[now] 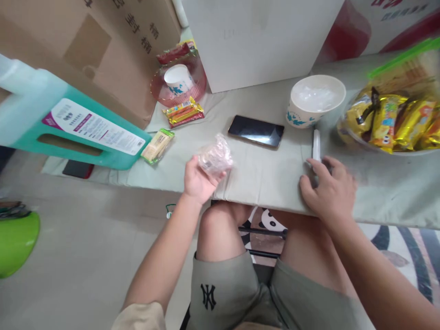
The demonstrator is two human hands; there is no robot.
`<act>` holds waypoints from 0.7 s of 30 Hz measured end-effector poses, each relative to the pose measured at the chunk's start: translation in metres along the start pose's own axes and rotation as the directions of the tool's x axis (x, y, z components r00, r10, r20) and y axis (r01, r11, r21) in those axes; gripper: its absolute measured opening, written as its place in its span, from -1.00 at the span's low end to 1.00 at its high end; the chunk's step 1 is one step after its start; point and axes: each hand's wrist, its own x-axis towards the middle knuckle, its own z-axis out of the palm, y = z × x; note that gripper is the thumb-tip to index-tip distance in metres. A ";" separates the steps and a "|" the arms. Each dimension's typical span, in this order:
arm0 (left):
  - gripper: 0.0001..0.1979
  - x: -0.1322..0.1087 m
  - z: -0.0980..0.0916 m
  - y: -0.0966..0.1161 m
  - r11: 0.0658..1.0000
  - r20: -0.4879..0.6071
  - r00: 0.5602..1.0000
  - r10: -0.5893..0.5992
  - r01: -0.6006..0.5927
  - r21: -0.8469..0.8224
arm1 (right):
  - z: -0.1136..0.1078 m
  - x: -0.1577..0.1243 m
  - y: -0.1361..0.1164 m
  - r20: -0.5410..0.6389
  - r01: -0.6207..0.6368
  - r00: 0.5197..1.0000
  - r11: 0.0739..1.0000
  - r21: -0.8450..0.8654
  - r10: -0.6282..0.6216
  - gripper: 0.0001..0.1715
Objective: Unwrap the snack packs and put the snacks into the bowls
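Note:
My left hand point(198, 181) is closed around a crumpled clear plastic wrapper point(216, 157) with something pinkish inside, held just above the table's near edge. My right hand point(328, 190) rests on the pale cloth-covered table point(261, 169), its fingers curled over the near end of a slim white object point(316, 145) that lies pointing away from me. A black phone point(256, 131) lies face up between the two hands, farther back. A white paper bowl point(316, 101) with blue print stands behind the white object.
A bag of yellow snack packets point(395, 119) sits at the right. A pink bowl point(178, 80) holding a paper cup, some snack bars point(183, 112), a wafer pack point(158, 145) and a large teal jug point(62, 123) stand at the left. Cardboard and white boxes line the back.

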 end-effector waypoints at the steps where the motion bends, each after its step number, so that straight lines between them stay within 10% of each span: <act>1: -0.31 -0.009 0.008 -0.004 0.995 0.079 0.994 -0.077 0.082 -0.063 | 0.000 0.000 -0.001 0.011 0.005 1.000 1.000 0.000 -0.005 -0.54; 5: -0.26 -0.015 0.043 -0.017 0.981 0.229 0.959 -0.168 0.187 -0.061 | 0.000 0.000 -0.003 0.010 -0.017 1.000 1.000 0.003 0.017 -0.68; 16: -0.43 0.005 0.090 -0.034 0.876 0.134 0.989 0.060 -0.116 0.467 | 0.003 0.010 0.014 -0.087 -0.018 0.995 0.952 0.304 0.047 -0.50; 21: -0.61 0.007 0.097 -0.005 0.479 0.089 0.996 0.027 -0.091 0.873 | -0.010 0.021 0.030 -0.003 -0.148 0.986 0.884 0.444 0.166 -0.36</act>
